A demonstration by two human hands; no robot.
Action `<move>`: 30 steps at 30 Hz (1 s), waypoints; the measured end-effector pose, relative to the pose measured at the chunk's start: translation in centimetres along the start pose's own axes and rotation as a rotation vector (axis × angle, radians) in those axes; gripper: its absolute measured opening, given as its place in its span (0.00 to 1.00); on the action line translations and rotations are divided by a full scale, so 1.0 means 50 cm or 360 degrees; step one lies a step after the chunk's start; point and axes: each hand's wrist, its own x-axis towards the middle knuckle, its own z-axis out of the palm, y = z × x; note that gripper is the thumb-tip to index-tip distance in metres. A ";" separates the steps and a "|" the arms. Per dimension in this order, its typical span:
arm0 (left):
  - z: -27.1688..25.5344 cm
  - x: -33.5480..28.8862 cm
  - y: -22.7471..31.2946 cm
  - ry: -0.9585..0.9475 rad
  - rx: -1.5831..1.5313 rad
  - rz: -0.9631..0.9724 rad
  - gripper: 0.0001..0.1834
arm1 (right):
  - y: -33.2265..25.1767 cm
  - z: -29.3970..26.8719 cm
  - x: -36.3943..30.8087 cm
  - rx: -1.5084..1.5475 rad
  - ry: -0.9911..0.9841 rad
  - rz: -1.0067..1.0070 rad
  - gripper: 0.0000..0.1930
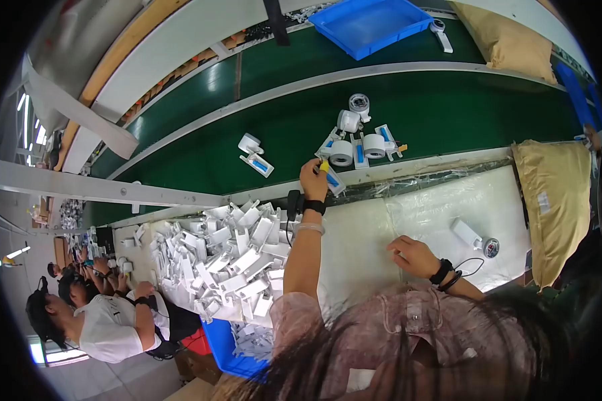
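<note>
My left hand [314,179] reaches forward to the belt's near edge, fingers closed around a small yellow object [324,165] whose kind I cannot make out. Right beside its fingers lies a white plastic part with a blue strip [334,182]; whether they touch is unclear. Beyond it are similar white parts and round white units [341,153], several grouped together on the green belt. My right hand [413,256] hovers over or rests on the plastic-covered table, holding nothing, its fingers loosely bent and apart. To its right lies a white device with a round dark-faced end [490,248].
A big heap of white plastic housings [227,257] covers the table left of my left arm. Below it stands a blue bin [214,344] of small white parts. A blue tray [371,27] sits across the belt [448,107]. Brown sacks [558,207] stand right. People [114,321] work left.
</note>
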 end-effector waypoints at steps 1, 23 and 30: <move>-0.001 -0.004 -0.005 -0.0022 -0.0435 -0.0106 0.11 | -0.006 -0.005 -0.004 0.0014 0.0008 -0.0042 0.11; -0.260 -0.303 0.471 -0.1593 -0.0808 0.0523 0.14 | -0.074 -0.069 -0.113 0.0879 0.0293 -0.0296 0.13; -0.272 -0.377 0.480 -0.1624 -0.0914 -0.0189 0.30 | -0.099 -0.090 -0.158 0.1076 0.0294 0.0076 0.06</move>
